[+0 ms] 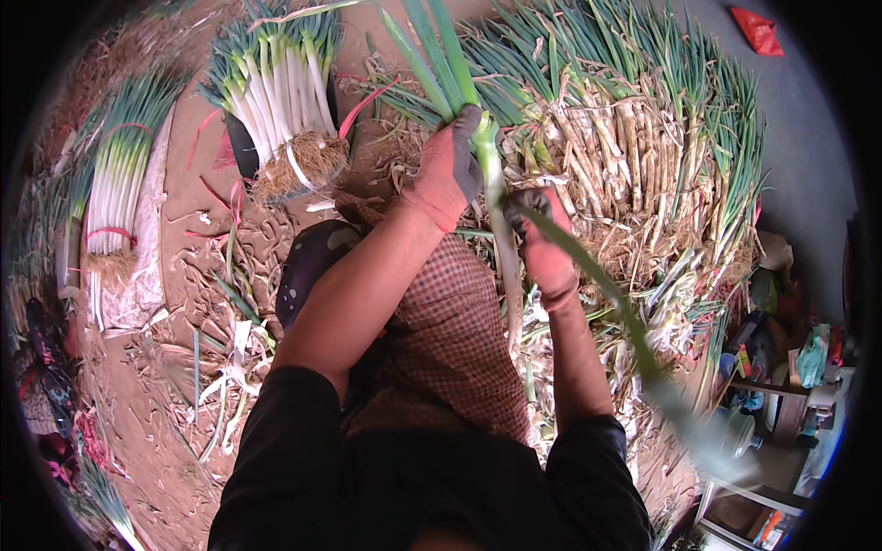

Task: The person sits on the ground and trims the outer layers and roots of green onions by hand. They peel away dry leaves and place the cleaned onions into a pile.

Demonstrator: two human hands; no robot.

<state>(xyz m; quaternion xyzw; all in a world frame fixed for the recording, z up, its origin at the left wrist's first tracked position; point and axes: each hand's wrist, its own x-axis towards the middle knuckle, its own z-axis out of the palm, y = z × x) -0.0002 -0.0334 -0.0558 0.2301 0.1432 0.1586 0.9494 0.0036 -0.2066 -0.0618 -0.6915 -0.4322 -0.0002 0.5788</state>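
My left hand (448, 165), in an orange-red work glove with dark grey coating, grips a large green onion (490, 169) near the base of its green leaves. The stalk hangs downward, pale below with a brownish lower end in front of my checked apron (448, 324). Close beside the stalk, my right hand (541, 241), gloved the same way, is closed on a long green leaf (620, 303). That leaf trails down to the right, blurred towards its tip. Whether it is still joined to the stalk I cannot tell.
Unpeeled green onions (634, 151) lie heaped at right. A bundle of white-stemmed onions (282, 96) rests on a dark support ahead left; another tied bundle (114, 200) lies farther left. Peelings (234, 372) litter the ground. Shelving (785, 413) stands at lower right.
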